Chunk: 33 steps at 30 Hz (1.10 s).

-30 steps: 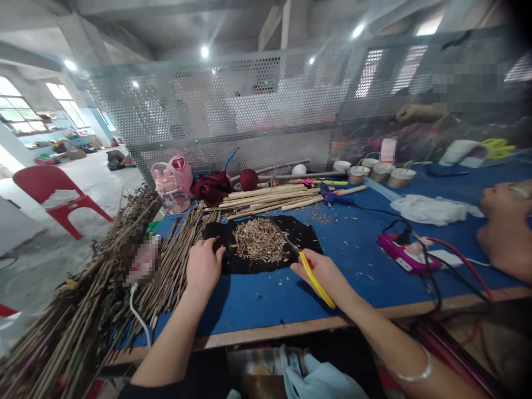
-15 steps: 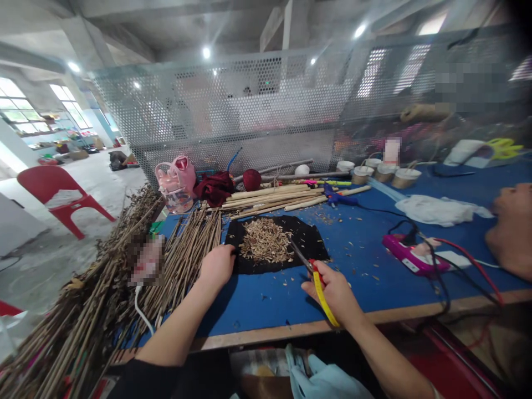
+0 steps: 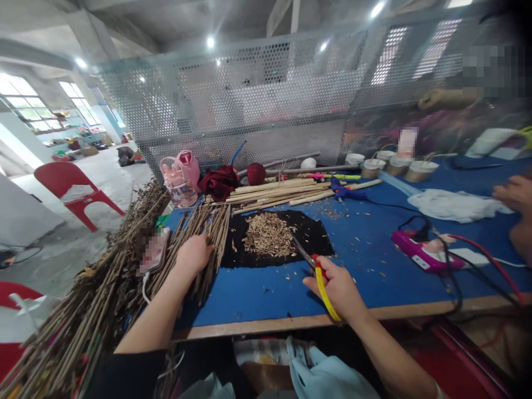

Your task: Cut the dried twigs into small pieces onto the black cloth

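My left hand (image 3: 194,256) has its fingers curled over a layer of thin dry stalks (image 3: 214,235) at the left part of the table, closed on some of them. In my right hand (image 3: 338,288) is a pair of scissors (image 3: 322,285) with yellow and red handles. Their blades point up and left, with the tips near a heap of short cut stalk pieces (image 3: 269,235). This heap lies on a black cloth (image 3: 235,256) between my hands. Scattered bits lie around the cloth on the blue tabletop (image 3: 257,302).
Behind the cloth lie pale sticks (image 3: 274,192), a blue glue gun (image 3: 347,191), dark red yarn (image 3: 219,183) and a pink bottle (image 3: 183,180). A purple power strip (image 3: 409,252) with cables sits right. Long stalks (image 3: 83,310) lean at left. Another person's hand (image 3: 515,194) is far right.
My left hand has left the black cloth's edge and moved left onto the stalks, some of which have shifted right. My right hand still holds the scissors beside the heap.
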### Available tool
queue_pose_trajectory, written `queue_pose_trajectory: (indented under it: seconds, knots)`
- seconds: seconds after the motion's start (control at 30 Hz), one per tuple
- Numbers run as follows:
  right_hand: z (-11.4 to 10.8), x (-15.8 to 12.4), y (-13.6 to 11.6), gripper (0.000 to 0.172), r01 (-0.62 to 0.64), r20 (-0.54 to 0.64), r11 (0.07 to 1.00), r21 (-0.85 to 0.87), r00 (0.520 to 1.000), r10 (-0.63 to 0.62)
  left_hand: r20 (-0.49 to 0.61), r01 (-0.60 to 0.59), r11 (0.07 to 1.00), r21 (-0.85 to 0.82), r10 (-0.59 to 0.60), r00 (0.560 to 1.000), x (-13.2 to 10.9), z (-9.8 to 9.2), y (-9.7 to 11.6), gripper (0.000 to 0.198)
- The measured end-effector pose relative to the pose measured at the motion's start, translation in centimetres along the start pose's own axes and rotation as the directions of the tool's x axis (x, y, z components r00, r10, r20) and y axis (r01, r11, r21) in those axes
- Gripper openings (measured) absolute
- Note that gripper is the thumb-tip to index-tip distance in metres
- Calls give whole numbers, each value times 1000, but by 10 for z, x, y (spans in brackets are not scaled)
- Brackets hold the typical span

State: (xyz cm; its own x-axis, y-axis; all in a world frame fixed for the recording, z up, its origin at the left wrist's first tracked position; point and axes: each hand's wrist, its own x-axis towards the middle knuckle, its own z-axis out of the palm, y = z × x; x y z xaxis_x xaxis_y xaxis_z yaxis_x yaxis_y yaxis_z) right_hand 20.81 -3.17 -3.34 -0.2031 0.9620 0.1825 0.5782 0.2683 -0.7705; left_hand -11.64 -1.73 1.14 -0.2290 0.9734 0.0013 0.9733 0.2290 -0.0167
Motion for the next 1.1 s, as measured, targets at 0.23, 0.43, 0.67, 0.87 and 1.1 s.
queue_pose_trajectory:
  seconds: [0.23,0.43,0.67,0.87,1.1]
  knots:
    - [-2,0,0,34,0,22,999,-40,1000,1,-141,-75,994,-75,64,988,-8,-2,19,33]
    - [-1,0,2,31,11,10,999,-39,1000,-11,-19,244,968,58,-244,970,-8,-6,8,33]
    - [-1,0,-2,30,5,17,1000,-25,1000,-4,-15,-43,994,-98,42,999,-23,-1,33,34]
    - [-1,0,-5,29,14,16,1000,-3,1000,-14,-121,135,990,-50,-140,983,-23,-3,21,41]
    - [-1,0,-7,30,18,9,1000,0,1000,-18,15,57,989,-137,-55,998,-19,18,13,52]
